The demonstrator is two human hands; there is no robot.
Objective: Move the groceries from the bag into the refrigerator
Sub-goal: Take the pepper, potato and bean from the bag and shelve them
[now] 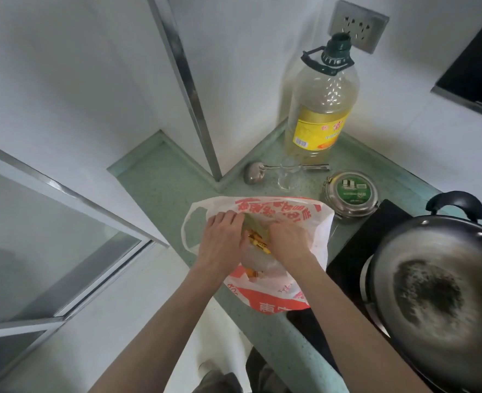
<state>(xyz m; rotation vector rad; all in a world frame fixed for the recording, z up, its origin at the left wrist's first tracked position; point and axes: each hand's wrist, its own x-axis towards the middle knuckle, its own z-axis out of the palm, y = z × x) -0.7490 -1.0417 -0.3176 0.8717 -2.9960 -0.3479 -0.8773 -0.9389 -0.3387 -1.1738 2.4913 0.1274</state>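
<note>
Fingers (pixel 235 219) of the left hand (pixel 221 239) curl on the edge of the white and red plastic bag (pixel 276 293), and the right hand (pixel 288 239) reaches into its mouth, its fingertips hidden, so I cannot tell what they hold. Inside the bag a yellow packet (pixel 258 243) shows between the hands. That bag lies on the green tabletop (pixel 160 177), near a big oil bottle (pixel 320 109), a round tin (pixel 350 192), a metal ladle (pixel 255 173) and a dark wok (pixel 438 290).
</note>
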